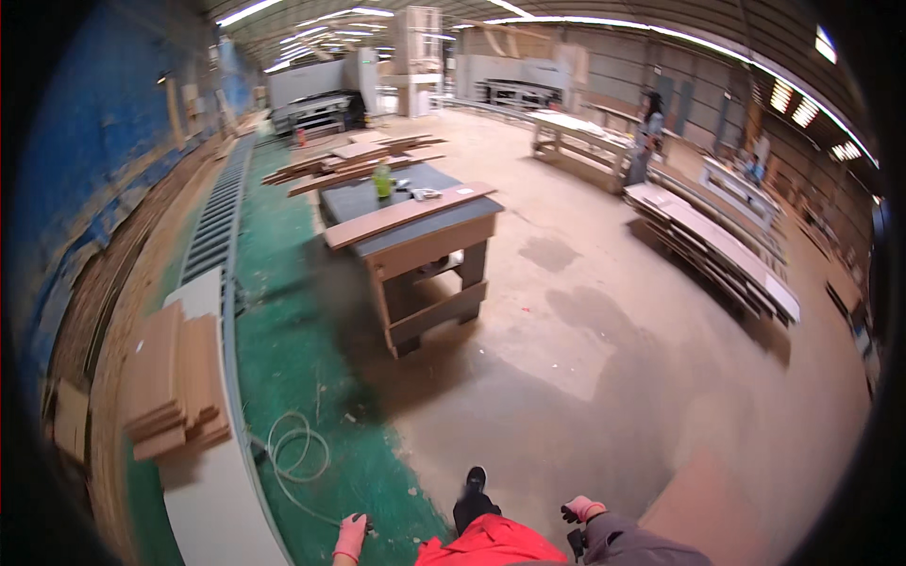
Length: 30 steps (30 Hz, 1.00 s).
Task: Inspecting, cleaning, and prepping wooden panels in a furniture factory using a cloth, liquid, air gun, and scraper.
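My left hand (350, 539), in a pink glove with dark fingertips, hangs low at the bottom edge with its fingers curled. A thin pale hose (300, 451) lies in loops on the green floor and runs toward that hand; contact between them cannot be made out. On the other side of my red apron (491, 544), my right hand (583, 509) wears a matching glove, its fingers curled in and nothing seen in them. Just below it is a small dark object (576, 541) of unclear kind. My foot in a dark shoe (476, 477) points forward.
Ahead stands a workbench (429, 232) with a long board (415, 214) across it and a green bottle (382, 180). Stacked brown boards (175, 377) rest beside a roller conveyor (217, 222) at left. Board piles (713, 245) lie at right, near a person (647, 137).
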{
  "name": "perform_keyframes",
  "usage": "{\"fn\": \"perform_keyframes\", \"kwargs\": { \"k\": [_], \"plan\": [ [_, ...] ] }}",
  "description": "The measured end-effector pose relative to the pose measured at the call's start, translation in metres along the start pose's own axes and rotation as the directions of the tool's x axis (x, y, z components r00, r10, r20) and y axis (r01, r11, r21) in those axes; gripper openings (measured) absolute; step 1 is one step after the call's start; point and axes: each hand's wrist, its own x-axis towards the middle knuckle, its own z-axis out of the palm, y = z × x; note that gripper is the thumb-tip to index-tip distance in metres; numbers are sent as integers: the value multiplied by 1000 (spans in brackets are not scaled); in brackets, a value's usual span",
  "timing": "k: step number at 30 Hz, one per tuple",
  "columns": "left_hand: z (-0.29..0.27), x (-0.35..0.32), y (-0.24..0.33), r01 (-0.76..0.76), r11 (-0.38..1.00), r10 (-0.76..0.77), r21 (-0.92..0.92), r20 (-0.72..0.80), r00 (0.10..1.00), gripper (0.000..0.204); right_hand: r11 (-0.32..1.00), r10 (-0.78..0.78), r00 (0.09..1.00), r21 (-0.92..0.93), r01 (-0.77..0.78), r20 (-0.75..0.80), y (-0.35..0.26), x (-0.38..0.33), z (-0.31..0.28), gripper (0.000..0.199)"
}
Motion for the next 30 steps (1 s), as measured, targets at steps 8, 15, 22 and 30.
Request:
{"fn": "perform_keyframes", "kwargs": {
  "k": [8, 15, 22, 30],
  "plan": [
    [75, 131, 126, 197, 949, -252, 247, 215, 944, 31, 926, -266, 956, -310, 217, -125, -180, 125, -123, 21],
    [63, 244, 168, 450, 813, -537, 369, 179, 824, 49, 747, -661, 738, -216, 629, -136, -476, 117, -161, 41],
    [51, 402, 205, 416, 905, -423, 91, 81, 902, 60, 533, -820, 560, -196, 823, 117, -687, 80, -173, 38],
    [40, 608, 480, -247, 969, 216, -17, -430, 877, 33, 720, -690, 697, -273, 638, -193, -835, 114, -289, 36]
  ]
}}
